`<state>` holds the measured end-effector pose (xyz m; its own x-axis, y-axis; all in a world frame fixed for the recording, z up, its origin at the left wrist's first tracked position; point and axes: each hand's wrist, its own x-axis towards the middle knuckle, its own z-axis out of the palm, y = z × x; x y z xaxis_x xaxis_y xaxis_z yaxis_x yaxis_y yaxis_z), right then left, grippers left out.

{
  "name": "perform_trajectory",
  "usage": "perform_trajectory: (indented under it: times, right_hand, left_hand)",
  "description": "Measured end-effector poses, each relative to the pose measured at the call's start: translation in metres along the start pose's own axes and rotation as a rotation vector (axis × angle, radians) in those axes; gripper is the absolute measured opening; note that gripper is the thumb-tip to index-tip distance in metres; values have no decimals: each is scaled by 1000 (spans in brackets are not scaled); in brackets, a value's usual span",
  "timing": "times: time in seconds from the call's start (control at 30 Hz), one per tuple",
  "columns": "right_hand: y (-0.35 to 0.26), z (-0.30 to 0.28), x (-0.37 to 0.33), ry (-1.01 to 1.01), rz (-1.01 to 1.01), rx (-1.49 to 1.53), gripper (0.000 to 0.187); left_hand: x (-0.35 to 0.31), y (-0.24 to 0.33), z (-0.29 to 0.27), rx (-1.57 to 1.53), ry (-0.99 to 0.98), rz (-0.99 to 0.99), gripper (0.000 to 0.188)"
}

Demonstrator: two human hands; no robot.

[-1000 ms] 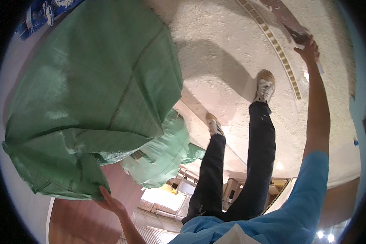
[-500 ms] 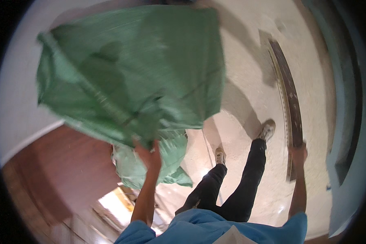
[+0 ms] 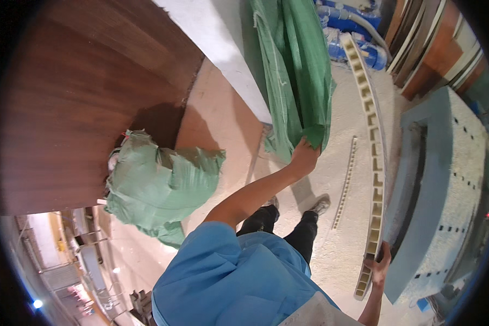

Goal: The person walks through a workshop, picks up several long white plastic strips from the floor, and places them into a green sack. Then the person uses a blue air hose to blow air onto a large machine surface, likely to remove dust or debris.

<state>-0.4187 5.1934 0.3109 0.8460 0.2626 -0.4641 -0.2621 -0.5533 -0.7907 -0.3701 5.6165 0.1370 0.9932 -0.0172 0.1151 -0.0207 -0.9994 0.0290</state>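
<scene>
My left hand (image 3: 305, 157) is closed on the edge of a green woven sack (image 3: 290, 70), which hangs in long folds ahead of me. Low on the right, my right hand (image 3: 379, 266) grips a long, narrow hollow-core panel strip (image 3: 374, 157) near its lower end. A row of square cells shows along the strip's edge, and its far end reaches toward some blue equipment. Part of my right-hand fingers is hidden behind the strip.
A stuffed green sack (image 3: 168, 187) sits on the floor to my left, beside a brown wood-grain panel (image 3: 81, 108). A thinner cellular strip (image 3: 345, 185) lies on the dusty floor. Blue equipment (image 3: 345, 24) and leaning boards (image 3: 437, 51) stand ahead; a grey-blue machine (image 3: 445, 190) stands right.
The view has turned. The green sack, spread wide before, now hangs in narrow folds from my left hand. The strip in my right hand now shows its open-celled edge.
</scene>
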Motion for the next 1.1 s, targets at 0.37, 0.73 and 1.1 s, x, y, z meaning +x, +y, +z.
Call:
perform_trajectory:
  times: [0.37, 0.73, 1.1]
  right_hand:
    - [-178, 75, 4, -368, 78, 295, 68]
    - [-297, 199, 241, -671, 315, 567, 46]
    - [-276, 332, 411, -366, -3, 0, 71]
  left_hand:
    - [7, 31, -50, -297, -64, 195, 32]
    - [-46, 34, -99, -471, 21, 178, 11]
    - [-63, 19, -195, -689, 40, -125, 11]
